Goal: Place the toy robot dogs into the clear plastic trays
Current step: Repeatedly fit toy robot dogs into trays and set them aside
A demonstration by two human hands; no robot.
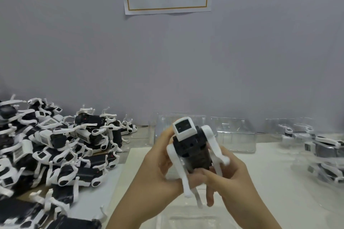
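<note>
The person's left grip (pixel 158 165) and right grip (pixel 230 173) are bare hands with slim fingers. Both wrists and forearms are bare too, running down to the lower edge of view.

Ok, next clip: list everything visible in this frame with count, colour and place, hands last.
held toy robot dog: one, black body, white head and legs, centre, between both hands
pile of toy robot dogs: many, black and white, heaped at left
empty trays: at least two, clear, back centre
filled trays: count unclear, clear with dogs inside, right edge
near tray: apparently one, clear, bottom centre
sign: one, white with orange characters, on grey wall
table: one, whitish, beneath everything
left hand: grips the held dog's side
right hand: holds its underside
</note>
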